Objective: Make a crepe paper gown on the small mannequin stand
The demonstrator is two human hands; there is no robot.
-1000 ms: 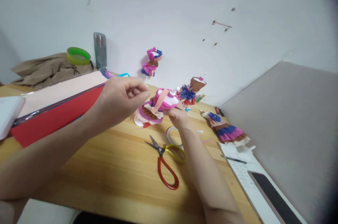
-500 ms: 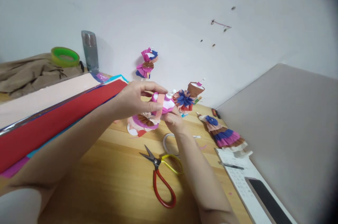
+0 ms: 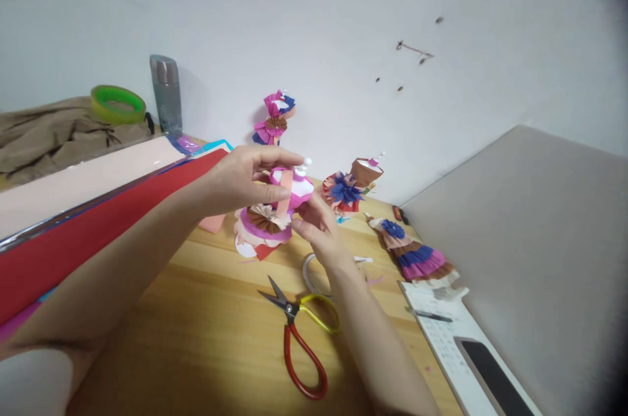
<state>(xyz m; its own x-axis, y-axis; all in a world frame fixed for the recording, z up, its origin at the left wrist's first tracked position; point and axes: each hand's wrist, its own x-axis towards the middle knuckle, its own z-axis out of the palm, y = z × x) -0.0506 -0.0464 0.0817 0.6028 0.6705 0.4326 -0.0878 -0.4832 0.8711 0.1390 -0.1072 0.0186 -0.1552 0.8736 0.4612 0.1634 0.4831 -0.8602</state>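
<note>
Upright on the table stands a small dress form (image 3: 303, 191) with a white top and a white knob at its neck. It wears a magenta bodice and a ruffled skirt (image 3: 248, 238) in pink, purple and cream, with a pleated brown-and-cream fan (image 3: 265, 218) at the waist. A peach paper strip (image 3: 285, 192) crosses one shoulder. My left hand (image 3: 245, 175) is closed around that shoulder, thumb on the strip and fingers behind the neck. My right hand (image 3: 318, 229) is at the form's right side, fingers curled behind the bodice and partly hidden, thumb near the waist.
Scissors (image 3: 290, 309) lie spread in front, beside a tape roll (image 3: 310, 274). Behind are dressed forms (image 3: 275, 118) (image 3: 346, 188); a ruffled paper dress (image 3: 417, 252) lies right, near a phone (image 3: 493, 373) and pen (image 3: 432, 315). Paper sheets (image 3: 147, 203), a bottle (image 3: 167, 95) and green tape (image 3: 118, 104) are left.
The form's top has shifted slightly left, along with my left hand. My right hand has turned a little, and its thumb now shows lower, near the waist.
</note>
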